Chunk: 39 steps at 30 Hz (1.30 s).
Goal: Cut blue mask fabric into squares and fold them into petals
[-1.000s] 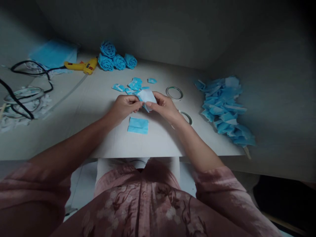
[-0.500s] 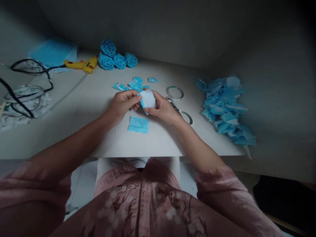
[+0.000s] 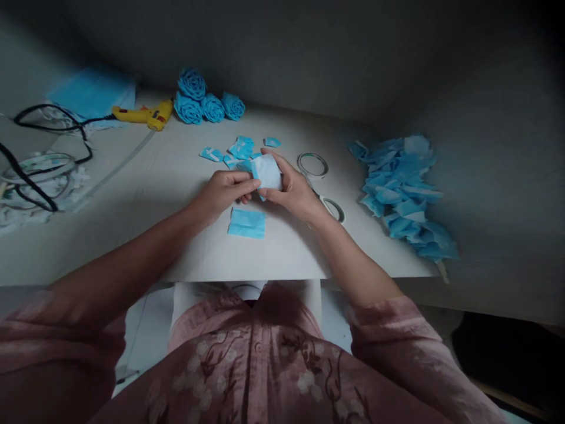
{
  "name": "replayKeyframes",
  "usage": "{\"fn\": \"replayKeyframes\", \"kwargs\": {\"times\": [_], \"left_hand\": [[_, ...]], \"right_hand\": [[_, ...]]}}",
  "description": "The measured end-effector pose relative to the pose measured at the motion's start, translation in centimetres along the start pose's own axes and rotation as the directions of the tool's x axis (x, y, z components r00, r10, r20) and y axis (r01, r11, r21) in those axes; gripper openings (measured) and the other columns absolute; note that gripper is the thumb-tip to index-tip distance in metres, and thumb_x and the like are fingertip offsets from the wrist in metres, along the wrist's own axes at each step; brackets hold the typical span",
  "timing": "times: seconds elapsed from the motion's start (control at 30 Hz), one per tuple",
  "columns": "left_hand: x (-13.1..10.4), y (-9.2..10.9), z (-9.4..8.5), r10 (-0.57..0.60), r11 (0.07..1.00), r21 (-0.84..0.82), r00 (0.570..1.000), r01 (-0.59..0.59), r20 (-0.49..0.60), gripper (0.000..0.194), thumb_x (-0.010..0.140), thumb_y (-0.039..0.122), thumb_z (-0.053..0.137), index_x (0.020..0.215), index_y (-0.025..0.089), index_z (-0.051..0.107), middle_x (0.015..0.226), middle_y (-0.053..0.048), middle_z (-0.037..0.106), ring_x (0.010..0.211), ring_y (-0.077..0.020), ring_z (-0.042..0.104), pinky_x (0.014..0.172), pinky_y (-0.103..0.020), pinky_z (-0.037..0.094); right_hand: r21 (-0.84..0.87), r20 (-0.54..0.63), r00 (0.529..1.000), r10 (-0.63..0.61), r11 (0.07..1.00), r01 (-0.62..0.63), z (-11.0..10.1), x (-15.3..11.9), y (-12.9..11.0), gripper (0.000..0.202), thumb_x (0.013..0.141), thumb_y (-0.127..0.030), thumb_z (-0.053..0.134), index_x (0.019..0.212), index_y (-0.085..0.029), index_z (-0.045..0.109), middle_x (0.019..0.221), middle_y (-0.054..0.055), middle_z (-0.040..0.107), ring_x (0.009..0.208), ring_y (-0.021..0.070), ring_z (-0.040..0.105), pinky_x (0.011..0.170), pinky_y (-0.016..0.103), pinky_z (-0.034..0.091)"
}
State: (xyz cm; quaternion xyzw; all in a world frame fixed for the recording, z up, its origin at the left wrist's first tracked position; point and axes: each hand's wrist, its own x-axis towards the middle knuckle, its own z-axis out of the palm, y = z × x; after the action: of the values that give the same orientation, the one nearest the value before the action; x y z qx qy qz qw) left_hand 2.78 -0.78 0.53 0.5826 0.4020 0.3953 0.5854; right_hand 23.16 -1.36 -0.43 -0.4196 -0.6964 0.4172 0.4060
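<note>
Between my two hands is a piece of blue-and-white fabric (image 3: 268, 172), its pale side facing up and a blue folded edge on the left. My left hand (image 3: 227, 191) pinches that left edge, thumb on top. The fingers of my right hand (image 3: 295, 185) curve round the piece from the far side, with the thumb at its near edge. Just below the hands a flat blue rectangle (image 3: 246, 224) of the same fabric lies on the table. Small blue scraps (image 3: 241, 148) lie beyond the fingers. Scissors (image 3: 333, 209) rest partly hidden behind my right hand.
A yellow glue gun (image 3: 154, 115) with a black cord lies at the back left, beside several rolled blue fabric roses (image 3: 190, 109). A roll of tape (image 3: 312, 165) is right of the hands. Crumpled blue pieces (image 3: 401, 188) are heaped at the right; white scraps (image 3: 66, 188) lie far left.
The folded blue edge of the piece has turned more upright, and its pale face shows wider. My left hand's thumb has slid slightly right and down along the edge.
</note>
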Motion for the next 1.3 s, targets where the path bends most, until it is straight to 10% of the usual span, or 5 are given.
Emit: {"fn": "replayKeyframes", "kwargs": {"times": [0.3,0.43,0.83,1.07,1.3], "left_hand": [[0.3,-0.2,-0.2,0.032,0.991,-0.127,0.994,-0.046,-0.108,0.026,0.085,0.023,0.076,0.061,0.016,0.068,0.059,-0.002,0.061,0.059,-0.0110,0.056,0.061,-0.026,0.043],[0.6,0.0,-0.2,-0.024,0.951,-0.308,0.993,-0.012,-0.114,0.025,0.084,0.020,0.080,0.065,0.015,0.066,0.066,-0.002,0.064,0.061,-0.0104,0.058,0.061,-0.025,0.045],[0.2,0.7,0.4,-0.149,0.849,-0.518,0.988,0.104,-0.046,0.022,0.087,0.016,0.078,0.070,0.015,0.063,0.066,-0.002,0.064,0.058,-0.0104,0.058,0.058,-0.025,0.044],[0.1,0.4,0.5,-0.121,0.857,-0.507,0.992,0.096,-0.017,0.021,0.084,0.014,0.078,0.069,0.014,0.063,0.064,-0.001,0.063,0.061,-0.0115,0.062,0.059,-0.025,0.046],[0.3,0.1,0.2,-0.077,0.885,-0.464,0.996,0.046,-0.049,0.023,0.082,0.023,0.083,0.071,0.015,0.064,0.069,-0.002,0.068,0.067,-0.0133,0.067,0.069,-0.028,0.054]], "right_hand": [[-0.001,-0.105,0.992,0.062,0.998,-0.063,-0.1,-0.5,-0.8,0.074,0.096,-0.068,0.064,0.158,-0.031,0.050,0.112,0.007,0.076,0.095,0.0248,0.070,0.088,0.044,0.063],[-0.156,-0.238,0.965,-0.109,0.985,0.073,-0.6,-0.6,-0.9,0.065,0.100,-0.066,0.056,0.156,-0.032,0.052,0.128,0.009,0.074,0.119,0.0293,0.068,0.107,0.050,0.057],[-0.662,0.074,0.870,-0.488,0.628,0.409,-0.4,-0.3,0.0,0.054,0.100,-0.032,0.059,0.153,-0.034,0.052,0.163,0.007,0.052,0.156,0.0339,0.041,0.129,0.065,0.032],[-0.638,0.064,0.795,-0.603,0.588,0.497,-0.1,0.1,0.2,0.018,0.106,-0.032,0.057,0.103,-0.032,0.075,0.133,0.003,0.071,0.135,0.0299,0.058,0.117,0.057,0.046],[-0.610,0.022,0.808,-0.589,0.632,0.478,-0.1,0.0,0.1,0.017,0.104,-0.039,0.063,0.097,-0.032,0.077,0.132,0.004,0.071,0.132,0.0296,0.059,0.115,0.056,0.045]]}}
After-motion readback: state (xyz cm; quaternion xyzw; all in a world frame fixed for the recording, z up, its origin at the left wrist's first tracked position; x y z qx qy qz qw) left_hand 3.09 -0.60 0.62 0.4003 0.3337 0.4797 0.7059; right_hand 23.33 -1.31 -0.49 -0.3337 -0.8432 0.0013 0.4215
